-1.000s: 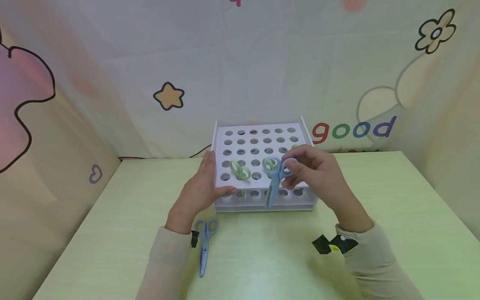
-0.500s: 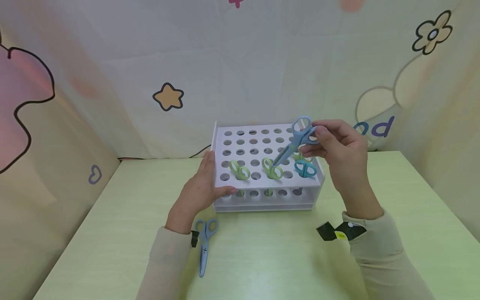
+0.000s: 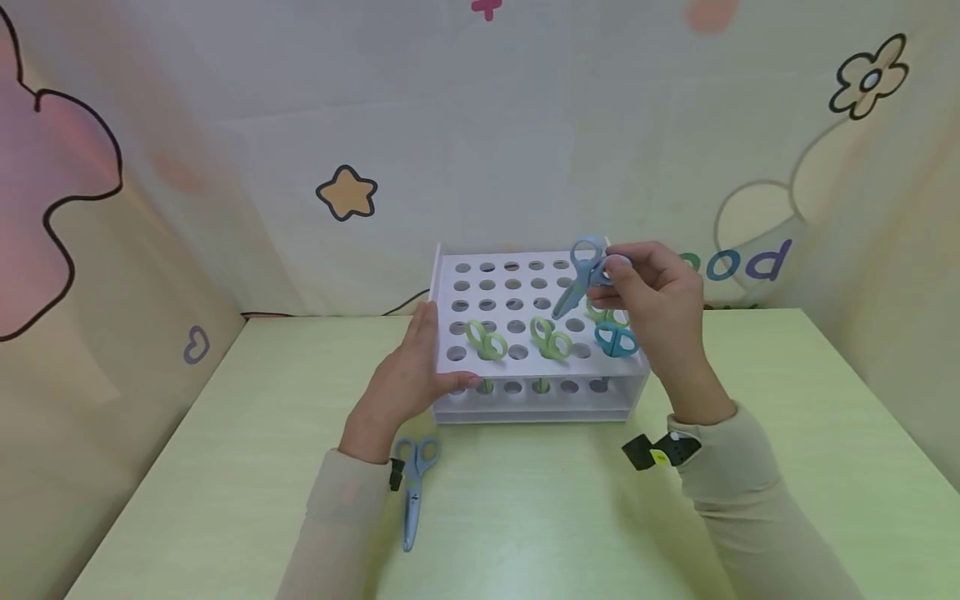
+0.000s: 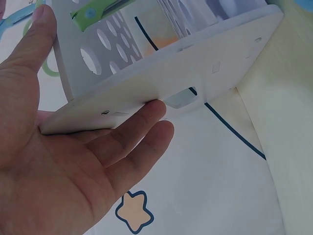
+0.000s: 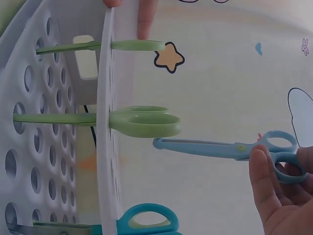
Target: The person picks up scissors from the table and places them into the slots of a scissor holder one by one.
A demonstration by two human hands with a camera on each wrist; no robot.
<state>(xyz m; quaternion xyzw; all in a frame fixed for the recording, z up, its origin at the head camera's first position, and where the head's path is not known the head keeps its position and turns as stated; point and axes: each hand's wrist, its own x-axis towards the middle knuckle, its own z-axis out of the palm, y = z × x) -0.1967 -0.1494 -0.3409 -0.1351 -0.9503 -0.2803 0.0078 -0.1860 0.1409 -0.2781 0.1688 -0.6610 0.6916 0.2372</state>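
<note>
A white rack (image 3: 517,367) with rows of round holes stands on the table. My left hand (image 3: 405,367) holds its left side, thumb over the front edge of the top board and fingers along the outer side panel (image 4: 195,83). My right hand (image 3: 663,304) pinches one handle loop of light-blue scissors (image 3: 576,292). Their blades tilt down to the left above the top board, near the holes. In the right wrist view the blade tip is apart from the board, close to a green handle (image 5: 146,122). Green-handled scissors (image 3: 486,340) and teal-handled scissors (image 3: 617,340) stand in the front holes.
Grey-blue scissors (image 3: 415,492) lie on the pale green table (image 3: 525,517), beside my left wrist. More green handles (image 3: 607,313) show behind the teal ones, partly hidden. A printed curtain (image 3: 480,150) hangs close behind the rack.
My right hand lifted the light-blue scissors from in front of the rack up and to the right, then moved slightly left. My left hand keeps its place on the rack.
</note>
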